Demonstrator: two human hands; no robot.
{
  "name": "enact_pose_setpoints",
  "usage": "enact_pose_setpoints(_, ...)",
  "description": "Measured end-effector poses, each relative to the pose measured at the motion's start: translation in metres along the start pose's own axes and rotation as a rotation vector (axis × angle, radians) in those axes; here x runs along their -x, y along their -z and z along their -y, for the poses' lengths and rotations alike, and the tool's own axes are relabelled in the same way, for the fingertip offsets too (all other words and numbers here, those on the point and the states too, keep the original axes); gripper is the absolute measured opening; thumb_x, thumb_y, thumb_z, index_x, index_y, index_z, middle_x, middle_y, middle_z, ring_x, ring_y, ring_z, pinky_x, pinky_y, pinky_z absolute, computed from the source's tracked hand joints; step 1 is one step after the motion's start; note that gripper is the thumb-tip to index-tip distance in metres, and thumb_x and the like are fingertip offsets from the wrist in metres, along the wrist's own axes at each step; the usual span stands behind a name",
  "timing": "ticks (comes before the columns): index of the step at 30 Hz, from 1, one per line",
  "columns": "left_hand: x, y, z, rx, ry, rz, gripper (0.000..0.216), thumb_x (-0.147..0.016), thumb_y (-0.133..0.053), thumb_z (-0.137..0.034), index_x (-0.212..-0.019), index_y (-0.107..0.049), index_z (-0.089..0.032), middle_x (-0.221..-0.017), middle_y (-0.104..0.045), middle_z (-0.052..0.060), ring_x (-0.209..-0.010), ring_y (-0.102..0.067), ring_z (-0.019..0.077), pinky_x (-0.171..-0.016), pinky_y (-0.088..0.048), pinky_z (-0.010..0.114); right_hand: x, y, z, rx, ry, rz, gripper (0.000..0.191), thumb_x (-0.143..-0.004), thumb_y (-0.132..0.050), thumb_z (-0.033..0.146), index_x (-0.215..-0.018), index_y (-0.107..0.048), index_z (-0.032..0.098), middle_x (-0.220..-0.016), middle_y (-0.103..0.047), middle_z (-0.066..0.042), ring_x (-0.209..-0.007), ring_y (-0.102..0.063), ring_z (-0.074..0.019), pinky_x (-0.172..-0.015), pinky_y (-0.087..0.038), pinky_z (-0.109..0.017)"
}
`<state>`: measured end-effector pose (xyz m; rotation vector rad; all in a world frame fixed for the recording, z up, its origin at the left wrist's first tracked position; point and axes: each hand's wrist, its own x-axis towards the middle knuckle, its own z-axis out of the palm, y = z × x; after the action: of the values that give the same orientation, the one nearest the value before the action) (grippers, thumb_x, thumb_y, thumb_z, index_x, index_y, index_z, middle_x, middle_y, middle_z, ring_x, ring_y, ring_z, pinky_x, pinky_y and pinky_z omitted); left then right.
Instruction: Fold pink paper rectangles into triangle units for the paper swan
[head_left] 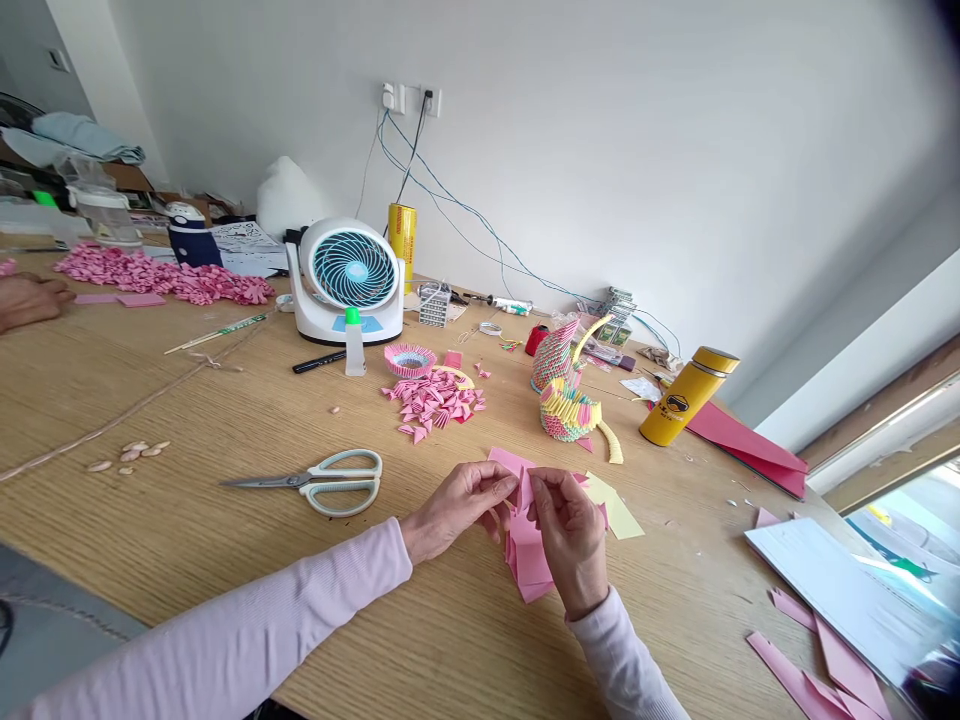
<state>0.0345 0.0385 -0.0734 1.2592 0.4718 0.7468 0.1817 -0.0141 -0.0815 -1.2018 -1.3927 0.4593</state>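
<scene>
Pink paper piece [523, 490]: I see it pinched upright between both hands, just above a stack of pink sheets [529, 562] on the table [187, 520].
Left hand [459, 508]: my fingertips are closed on the piece's left edge.
Right hand [571, 538]: clamped on its right side, over the stack.
Yellow sheet [616, 506]: flat, just right of my hands.
Scissors [322, 482]: left of my hands, blades shut.
Folded pink pieces [435, 400]: heaped farther back.

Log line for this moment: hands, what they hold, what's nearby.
left hand: pinching pink paper slip | right hand: pinching same slip | under hands: pink paper stack | nearby: scissors
</scene>
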Motion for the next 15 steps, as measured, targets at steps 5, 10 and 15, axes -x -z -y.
enact_pose_setpoints(5,-0.0001,0.0004,0.0038,-0.01,-0.006,-0.034,0.035,-0.077,-0.066,-0.046,-0.083,-0.06,-0.012,-0.071,-0.061,0.002,-0.056,-0.058,0.0096,-0.045,-0.044,0.018,0.0034,-0.0012,-0.0039,0.115,0.084,-0.02,0.017,-0.091,-0.048,0.028,-0.09,-0.062,0.018,-0.066,-0.058,-0.001,-0.058,-0.054,-0.0131,-0.056,-0.046,-0.025)
enact_pose_setpoints(10,0.0008,-0.0016,-0.0008,-0.102,-0.086,-0.053,0.033,-0.079,-0.064,-0.044,-0.081,-0.059,-0.011,-0.063,-0.06,0.001,-0.051,-0.058,0.0105,-0.044,-0.045,0.019,0.0031,-0.0023,-0.0039,0.015,-0.004,0.007,0.017,-0.089,-0.053,0.032,-0.093,-0.061,0.018,-0.066,-0.059,-0.001,-0.055,-0.055,-0.013,-0.053,-0.047,-0.024)
enact_pose_setpoints(15,0.0,-0.0031,-0.0034,-0.19,-0.093,-0.036,0.03,-0.079,-0.063,-0.041,-0.077,-0.059,-0.012,-0.057,-0.06,0.001,-0.047,-0.057,0.0112,-0.047,-0.048,0.022,0.0003,-0.0003,-0.0022,-0.107,-0.123,0.052,0.025,-0.087,-0.055,0.04,-0.086,-0.062,0.016,-0.06,-0.056,0.0,-0.048,-0.052,-0.0116,-0.045,-0.045,-0.023)
